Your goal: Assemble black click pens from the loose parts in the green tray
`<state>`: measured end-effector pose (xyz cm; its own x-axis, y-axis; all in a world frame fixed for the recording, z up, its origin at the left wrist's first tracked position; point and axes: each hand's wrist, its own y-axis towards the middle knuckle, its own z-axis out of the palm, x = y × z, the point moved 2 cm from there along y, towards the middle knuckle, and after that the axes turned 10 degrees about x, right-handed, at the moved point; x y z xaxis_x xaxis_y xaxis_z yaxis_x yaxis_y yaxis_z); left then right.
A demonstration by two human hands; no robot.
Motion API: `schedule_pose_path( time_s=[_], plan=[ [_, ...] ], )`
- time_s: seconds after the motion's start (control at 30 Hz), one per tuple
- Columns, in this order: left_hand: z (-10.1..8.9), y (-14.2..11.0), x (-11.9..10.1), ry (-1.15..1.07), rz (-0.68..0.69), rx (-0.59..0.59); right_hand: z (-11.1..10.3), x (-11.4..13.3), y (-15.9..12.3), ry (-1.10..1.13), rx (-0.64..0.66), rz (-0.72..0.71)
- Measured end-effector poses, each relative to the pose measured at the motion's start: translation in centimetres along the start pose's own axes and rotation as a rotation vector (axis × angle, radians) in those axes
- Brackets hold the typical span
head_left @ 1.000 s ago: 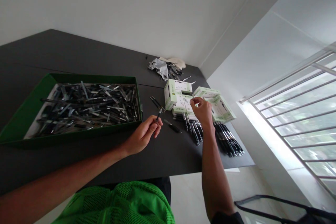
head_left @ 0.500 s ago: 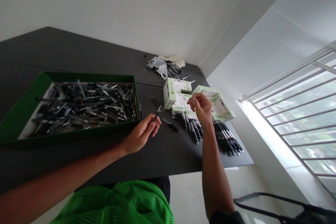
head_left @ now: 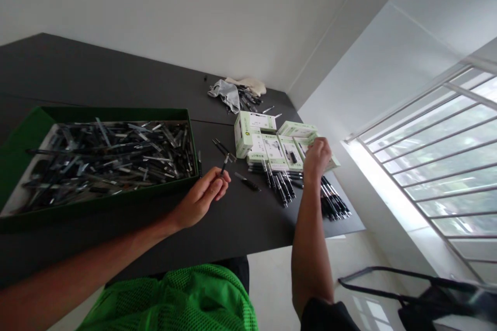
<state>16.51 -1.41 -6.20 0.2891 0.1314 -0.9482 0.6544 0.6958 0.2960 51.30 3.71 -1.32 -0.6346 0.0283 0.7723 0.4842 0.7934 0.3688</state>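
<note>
My left hand [head_left: 205, 194] is closed around a dark pen part [head_left: 224, 164] that points up and away, beside the right end of a green tray [head_left: 190, 139]. In the tray lies a heap of pen parts [head_left: 143, 158], black and clear. Over the right-hand white-and-green boxes [head_left: 289, 147], my right hand [head_left: 319, 158] has its fingers curled down. Whatever those fingers hold, if anything, is hidden. Just right of my left hand, a capped pen [head_left: 247, 182] lies on the dark table, with a pair of thin black sticks [head_left: 223, 147] behind it.
Rows of black pens, one group [head_left: 282, 186] in front of the boxes and another [head_left: 334, 199] near the table's right edge. At the back lie a grey cloth [head_left: 227, 94], a cream cloth [head_left: 250, 84] and more pens. A barred window [head_left: 438, 165] is at right.
My right hand has moved right and forward, from in front of the boxes to above the right-hand ones. My left hand still holds the pen part; the view has shifted slightly.
</note>
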Motion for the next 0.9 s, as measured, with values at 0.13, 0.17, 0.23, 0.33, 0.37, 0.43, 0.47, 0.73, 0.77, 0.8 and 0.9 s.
schedule_pose_path(
  time_s=[0.13, 0.17, 0.23, 0.33, 0.37, 0.43, 0.47, 0.73, 0.77, 0.8, 0.9],
  plan=[
    [0.0, 0.0, 0.1, -0.014, 0.001, 0.007, 2.4, -0.7, -0.8, -0.253, 0.189, 0.052],
    [0.0, 0.1, 0.1, -0.014, 0.003, 0.010, 2.9, -0.7, -1.0, -0.299, 0.233, 0.061],
    [0.0, 0.1, 0.1, -0.013, 0.007, 0.013, 3.1, -0.4, -1.3, -0.374, 0.289, 0.070],
    [0.0, 0.1, 0.0, -0.010, 0.007, 0.012, 0.6, 0.5, -2.0, -0.451, 0.293, 0.072],
    [0.0, 0.1, 0.0, -0.009, 0.006, 0.011, -0.9, 0.7, -2.5, -0.476, 0.269, 0.078],
    [-0.1, 0.0, -0.1, -0.009, 0.005, 0.010, -4.6, 0.6, -4.1, -0.550, 0.151, 0.121],
    [-0.1, -0.1, -0.1, -0.010, 0.003, 0.014, -6.5, 0.3, -5.3, -0.595, 0.092, 0.155],
    [-0.1, 0.1, 0.1, -0.020, -0.022, 0.019, -10.9, -4.1, -12.9, -0.819, 0.121, 0.340],
    [-0.1, 0.1, 0.1, -0.023, -0.019, 0.015, -10.7, -4.3, -13.1, -0.840, 0.127, 0.344],
    [0.0, 0.1, 0.0, -0.024, -0.016, 0.011, -10.5, -4.4, -13.1, -0.856, 0.130, 0.346],
    [0.0, 0.1, -0.1, -0.018, -0.012, 0.003, -10.0, -4.6, -12.9, -0.855, 0.139, 0.344]
  ],
)
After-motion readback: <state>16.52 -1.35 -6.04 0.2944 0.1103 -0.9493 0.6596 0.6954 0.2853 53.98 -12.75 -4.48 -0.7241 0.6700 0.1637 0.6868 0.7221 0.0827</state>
